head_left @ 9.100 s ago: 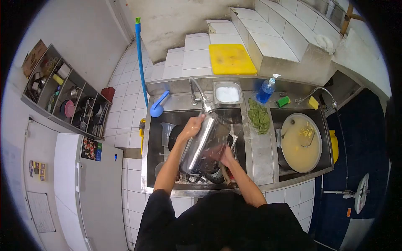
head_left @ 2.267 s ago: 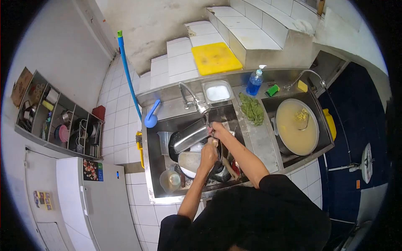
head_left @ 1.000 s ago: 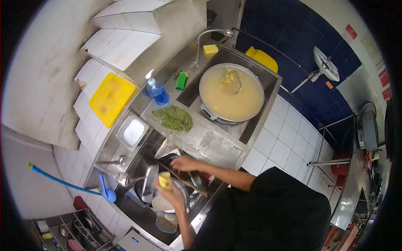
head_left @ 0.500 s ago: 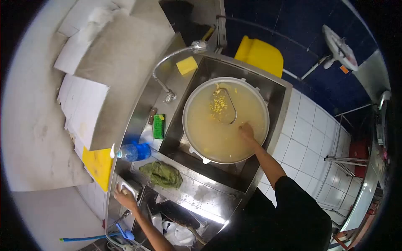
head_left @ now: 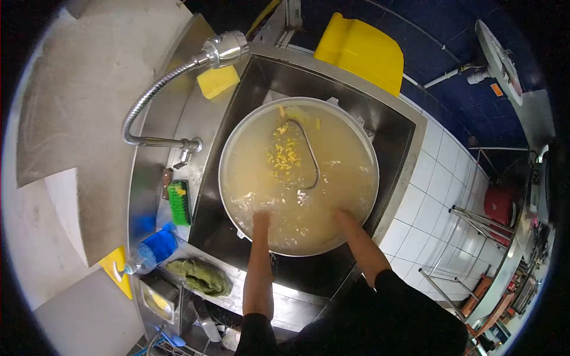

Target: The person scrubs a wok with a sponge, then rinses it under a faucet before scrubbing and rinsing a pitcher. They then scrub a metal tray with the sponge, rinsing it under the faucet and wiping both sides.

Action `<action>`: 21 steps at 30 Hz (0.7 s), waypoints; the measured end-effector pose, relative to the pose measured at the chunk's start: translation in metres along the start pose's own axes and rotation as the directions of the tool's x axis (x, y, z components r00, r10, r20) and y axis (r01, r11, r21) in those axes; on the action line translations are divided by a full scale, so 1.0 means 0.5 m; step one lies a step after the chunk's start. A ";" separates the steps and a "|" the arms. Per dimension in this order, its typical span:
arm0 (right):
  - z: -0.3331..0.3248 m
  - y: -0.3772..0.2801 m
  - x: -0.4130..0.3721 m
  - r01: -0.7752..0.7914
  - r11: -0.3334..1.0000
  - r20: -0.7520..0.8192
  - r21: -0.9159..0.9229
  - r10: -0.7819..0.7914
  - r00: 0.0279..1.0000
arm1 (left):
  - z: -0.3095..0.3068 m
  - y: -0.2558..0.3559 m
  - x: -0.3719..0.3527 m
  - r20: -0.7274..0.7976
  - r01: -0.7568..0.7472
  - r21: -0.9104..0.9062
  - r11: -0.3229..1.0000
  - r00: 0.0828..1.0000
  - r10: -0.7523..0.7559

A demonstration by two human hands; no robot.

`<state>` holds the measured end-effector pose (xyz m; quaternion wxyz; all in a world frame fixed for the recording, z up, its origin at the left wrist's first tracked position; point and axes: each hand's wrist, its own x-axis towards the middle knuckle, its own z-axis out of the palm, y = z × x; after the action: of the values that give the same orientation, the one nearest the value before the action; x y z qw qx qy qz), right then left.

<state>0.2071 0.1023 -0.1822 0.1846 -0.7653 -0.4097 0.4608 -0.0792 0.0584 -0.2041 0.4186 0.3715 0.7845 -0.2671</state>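
A large round metal pot (head_left: 223,196) sits in the sink, full of cloudy yellowish water (head_left: 344,148). Both forearms reach down into it from the near side. Only the wrist end of my left hand (head_left: 261,218) shows at the surface; its fingers are under the murky water. Farther right, my right hand (head_left: 342,215) is likewise sunk, so whatever either hand touches is hidden. Small yellow bits (head_left: 285,155) are gathered near the pot's middle, beside a curved metal handle (head_left: 312,155) that rises out of the water. Ripples spread around both wrists.
A flexible faucet (head_left: 155,89) arches over the sink's left ledge. Along that ledge lie a yellow sponge (head_left: 218,81), a green scrub brush (head_left: 179,203), a blue pump bottle (head_left: 155,249) and a green cloth (head_left: 202,277). A metal container (head_left: 157,301) stands at lower left.
My left hand has left the metal container at lower left and gone into the pot's water. My right hand has sunk deeper. The view has moved closer to the pot.
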 end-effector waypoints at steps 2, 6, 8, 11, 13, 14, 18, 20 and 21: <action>-0.013 -0.017 0.023 -0.054 0.992 -0.027 0.111 0.057 0.998 | 0.037 0.006 0.051 0.042 0.012 -0.029 0.999 0.999 -0.010; -0.028 -0.067 0.078 -0.099 0.946 -0.066 0.308 0.125 0.990 | 0.114 0.040 0.077 0.080 -0.012 -0.108 0.994 0.997 0.021; -0.037 -0.079 0.082 -0.109 0.931 -0.078 0.349 0.145 0.986 | 0.153 0.056 0.069 0.082 -0.028 -0.153 0.988 0.996 0.041; -0.044 -0.106 0.061 -0.094 0.922 -0.108 0.376 0.145 0.984 | 0.205 0.067 0.056 0.086 -0.042 -0.222 0.974 0.994 0.063; -0.063 -0.143 0.051 -0.059 0.926 -0.153 0.372 0.124 0.980 | 0.216 0.068 0.036 0.080 -0.054 -0.275 0.960 0.994 0.078; -0.078 -0.173 0.046 -0.024 0.938 -0.185 0.347 0.093 0.978 | 0.223 0.070 0.027 0.075 -0.061 -0.302 0.951 0.993 0.087; -0.145 -0.300 -0.015 0.132 0.991 -0.254 -0.014 -0.132 0.958 | 0.226 0.081 -0.011 0.025 -0.123 -0.423 0.898 0.989 0.148; -0.150 -0.320 -0.057 0.211 0.951 -0.192 -0.225 -0.256 0.948 | 0.212 0.093 -0.040 -0.026 -0.177 -0.508 0.843 0.981 0.190; -0.142 -0.326 -0.079 0.316 0.928 -0.178 -0.198 -0.351 0.919 | 0.199 0.102 -0.059 -0.076 -0.222 -0.558 0.800 0.973 0.217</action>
<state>0.1840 0.1747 -0.0163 0.2387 -0.7411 -0.5494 0.3032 0.0187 0.0047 -0.2350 0.5341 0.3211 0.7816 0.0277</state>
